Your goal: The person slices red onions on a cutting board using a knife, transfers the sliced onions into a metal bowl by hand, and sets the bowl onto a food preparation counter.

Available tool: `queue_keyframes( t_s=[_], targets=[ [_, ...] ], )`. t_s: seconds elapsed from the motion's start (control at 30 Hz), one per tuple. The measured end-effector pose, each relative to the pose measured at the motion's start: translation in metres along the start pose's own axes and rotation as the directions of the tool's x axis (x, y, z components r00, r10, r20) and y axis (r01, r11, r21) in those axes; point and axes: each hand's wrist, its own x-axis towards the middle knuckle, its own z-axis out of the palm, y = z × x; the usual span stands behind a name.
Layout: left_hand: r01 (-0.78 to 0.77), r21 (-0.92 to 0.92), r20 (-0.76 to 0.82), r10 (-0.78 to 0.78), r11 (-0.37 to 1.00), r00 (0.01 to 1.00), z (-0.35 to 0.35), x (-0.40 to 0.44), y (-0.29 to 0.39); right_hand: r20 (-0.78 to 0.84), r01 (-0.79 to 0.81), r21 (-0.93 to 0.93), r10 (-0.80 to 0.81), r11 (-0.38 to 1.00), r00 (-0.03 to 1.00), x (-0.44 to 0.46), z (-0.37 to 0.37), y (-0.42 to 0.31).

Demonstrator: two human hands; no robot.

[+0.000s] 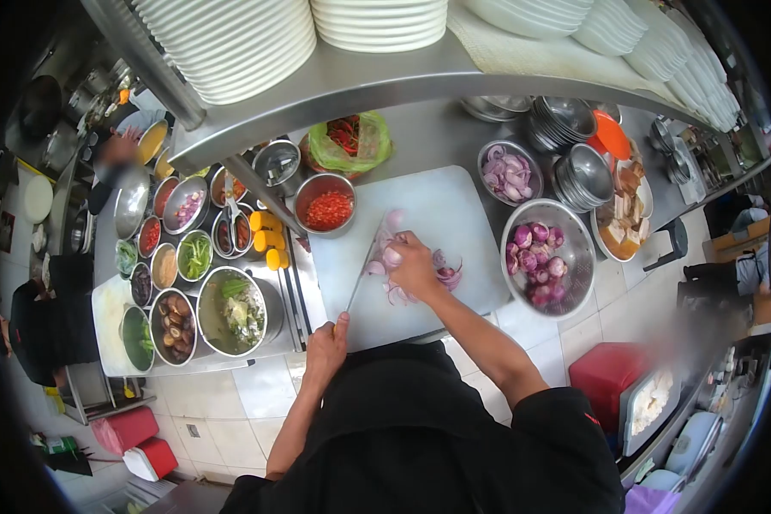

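My left hand (326, 347) is closed around the handle of a kitchen knife (365, 267), whose blade points away from me over the white cutting board (475, 224). Close to the blade's right side, my right hand (415, 266) is closed on a piece of red onion (391, 258), its fingers bent over it. Cut onion pieces (447, 272) and peels lie to the right of that hand, partly behind it. Another pale onion piece (395, 219) rests near the blade's tip.
A colander of whole red onions (535, 248) overlaps the board's right side; a bowl of sliced onion (506, 174) stands behind it. At the board's back left is a pot of chopped red chili (328, 211). Ingredient containers (240, 313) crowd the left. A shelf with plates (377, 60) overhangs the back.
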Motion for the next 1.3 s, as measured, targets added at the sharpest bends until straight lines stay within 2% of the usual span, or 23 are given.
queue_keyframes(
  t_s=[0.07,0.1,0.17,0.3,0.37,0.4,0.47,0.5,0.6,0.67,0.7,0.73,0.77,0.8,0.87,0.9,0.97,1.1,1.17,1.3],
  targets=[
    [0.002,-0.012,0.005,-0.001,1.000,1.000,0.004,0.000,-0.003,-0.095,-0.135,0.157,0.151,0.978,0.984,0.003,-0.013,-0.013],
    [0.009,-0.012,0.004,-0.009,1.000,1.000,0.004,-0.001,-0.002,-0.088,-0.136,0.160,0.151,0.978,0.985,0.003,-0.016,-0.012],
    [0.001,-0.016,-0.007,-0.001,1.000,1.000,0.004,-0.002,0.000,-0.142,-0.205,0.280,0.252,0.938,0.957,0.007,-0.022,-0.010],
    [0.052,-0.026,0.011,-0.052,0.998,0.999,0.008,0.003,-0.003,-0.159,-0.256,0.406,0.343,0.878,0.926,0.023,-0.041,-0.011],
    [0.048,-0.010,0.002,-0.048,0.999,0.999,0.009,0.002,-0.001,-0.223,-0.234,0.442,0.359,0.866,0.906,0.035,-0.055,-0.012],
    [0.042,-0.004,0.005,-0.042,0.999,0.999,0.009,0.002,-0.001,-0.231,-0.234,0.443,0.363,0.865,0.903,0.040,-0.064,-0.014],
    [0.089,-0.015,0.011,-0.088,0.996,0.996,0.009,0.003,0.000,-0.149,-0.336,0.597,0.512,0.729,0.846,0.053,-0.081,-0.013],
    [0.080,-0.013,0.013,-0.080,0.997,0.997,0.010,0.003,0.000,-0.157,-0.333,0.597,0.513,0.730,0.844,0.059,-0.088,-0.005],
    [0.102,-0.014,-0.015,-0.103,0.995,0.995,0.014,0.004,-0.006,-0.275,-0.252,0.509,0.433,0.823,0.859,0.085,-0.116,0.023],
    [0.104,-0.019,-0.013,-0.104,0.994,0.994,0.011,0.001,0.002,-0.404,-0.216,0.219,0.290,0.951,0.868,0.106,-0.147,0.034],
    [0.113,-0.028,-0.010,-0.113,0.993,0.994,0.010,-0.001,0.005,-0.409,-0.213,0.221,0.288,0.952,0.866,0.116,-0.157,0.052],
    [0.124,-0.048,-0.013,-0.125,0.991,0.992,0.011,-0.002,0.006,-0.481,-0.186,-0.030,0.149,0.982,0.864,0.126,-0.166,0.075],
    [0.119,-0.044,-0.015,-0.120,0.992,0.993,0.012,-0.003,0.005,-0.515,-0.166,-0.279,-0.001,0.946,0.857,0.131,-0.171,0.096],
    [0.117,-0.033,-0.031,-0.118,0.993,0.993,0.013,-0.003,0.006,-0.520,-0.167,-0.276,-0.001,0.946,0.854,0.133,-0.176,0.112],
    [0.113,-0.017,-0.048,-0.114,0.993,0.992,0.015,-0.004,0.005,-0.408,-0.314,-0.426,0.130,0.849,0.904,0.132,-0.183,0.136],
    [0.139,-0.004,-0.044,-0.139,0.990,0.989,0.015,-0.004,0.005,-0.412,-0.317,-0.422,0.132,0.849,0.902,0.127,-0.186,0.142],
    [0.168,0.011,-0.042,-0.167,0.986,0.985,0.016,-0.004,0.006,-0.201,-0.247,-0.648,0.152,0.720,0.968,0.113,-0.185,0.154],
    [0.148,-0.048,-0.070,-0.151,0.988,0.986,0.016,-0.009,0.014,-0.215,-0.296,-0.672,0.204,0.679,0.955,0.107,-0.174,0.163],
    [0.158,-0.061,-0.067,-0.162,0.986,0.985,0.016,-0.009,0.015,-0.217,-0.348,-0.611,0.273,0.711,0.937,0.111,-0.177,0.156],
    [0.135,-0.041,-0.084,-0.138,0.990,0.987,0.019,-0.007,0.010,-0.265,-0.369,-0.544,0.263,0.754,0.928,0.112,-0.189,0.144]
  ],
)
